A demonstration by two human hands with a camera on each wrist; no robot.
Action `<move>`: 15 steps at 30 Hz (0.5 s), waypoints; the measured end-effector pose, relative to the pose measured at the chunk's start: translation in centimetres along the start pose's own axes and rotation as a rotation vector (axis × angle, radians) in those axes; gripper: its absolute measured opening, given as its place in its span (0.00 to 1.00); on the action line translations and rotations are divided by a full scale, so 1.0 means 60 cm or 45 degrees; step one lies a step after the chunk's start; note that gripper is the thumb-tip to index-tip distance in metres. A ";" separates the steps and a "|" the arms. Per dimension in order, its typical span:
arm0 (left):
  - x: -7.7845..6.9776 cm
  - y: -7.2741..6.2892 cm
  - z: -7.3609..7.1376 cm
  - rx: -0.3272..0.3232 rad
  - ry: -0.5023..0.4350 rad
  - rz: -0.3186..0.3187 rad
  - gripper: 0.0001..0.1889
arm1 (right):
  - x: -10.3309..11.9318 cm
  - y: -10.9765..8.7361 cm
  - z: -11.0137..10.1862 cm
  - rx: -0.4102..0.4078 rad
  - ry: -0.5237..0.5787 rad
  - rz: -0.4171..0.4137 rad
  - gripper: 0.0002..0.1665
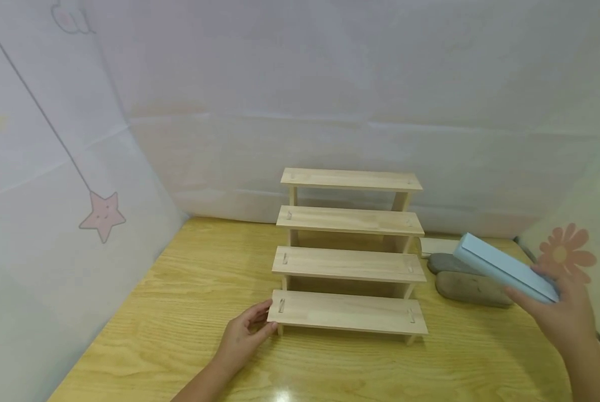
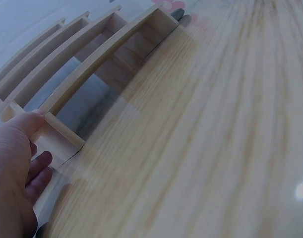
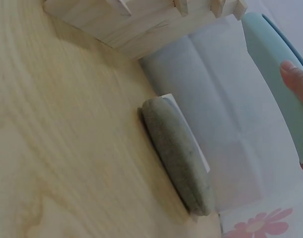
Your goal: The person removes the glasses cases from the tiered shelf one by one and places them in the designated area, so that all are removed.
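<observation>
A pale wooden stepped display stand (image 1: pixel 347 265) stands on the table, its tiers bare. My left hand (image 1: pixel 244 338) holds the left end of its lowest tier, thumb at the front corner and fingers by the side. In the left wrist view the thumb of the left hand (image 2: pixel 15 163) lies against the corner of the stand (image 2: pixel 104 47), other fingers loosely bent below. At the right, my right hand (image 1: pixel 563 310) grips a light blue glasses case (image 1: pixel 506 268) raised above the table. The right wrist view shows the blue case (image 3: pixel 277 79) tilted, with a thumb across it.
Right of the stand lie a brown-grey glasses case (image 1: pixel 473 288), a dark grey case (image 1: pixel 451 264) and a cream-coloured case (image 1: pixel 438 247). They lie one behind another on the wood-grain table (image 1: pixel 189 279). White printed cloth (image 1: pixel 330 84) hangs at the back and sides.
</observation>
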State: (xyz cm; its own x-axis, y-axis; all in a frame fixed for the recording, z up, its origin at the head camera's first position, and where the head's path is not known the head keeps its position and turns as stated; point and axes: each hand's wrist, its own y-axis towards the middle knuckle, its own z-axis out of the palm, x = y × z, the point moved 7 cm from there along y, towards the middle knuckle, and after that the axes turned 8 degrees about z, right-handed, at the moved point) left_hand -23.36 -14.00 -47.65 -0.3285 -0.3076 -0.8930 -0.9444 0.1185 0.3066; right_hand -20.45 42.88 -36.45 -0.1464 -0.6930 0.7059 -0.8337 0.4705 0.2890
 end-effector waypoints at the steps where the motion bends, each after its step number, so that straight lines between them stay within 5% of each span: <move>1: 0.000 0.000 0.000 -0.002 0.002 0.001 0.24 | -0.002 -0.002 0.000 -0.004 -0.006 -0.003 0.43; 15: 0.000 0.000 0.000 -0.016 0.010 0.020 0.24 | -0.046 -0.040 0.028 0.052 -0.095 0.067 0.44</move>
State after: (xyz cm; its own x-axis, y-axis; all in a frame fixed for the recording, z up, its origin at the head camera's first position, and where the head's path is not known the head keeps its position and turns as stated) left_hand -23.36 -13.98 -47.63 -0.3432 -0.3135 -0.8854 -0.9393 0.1114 0.3246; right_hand -18.97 42.74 -40.19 -0.2286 -0.7075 0.6687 -0.8445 0.4858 0.2253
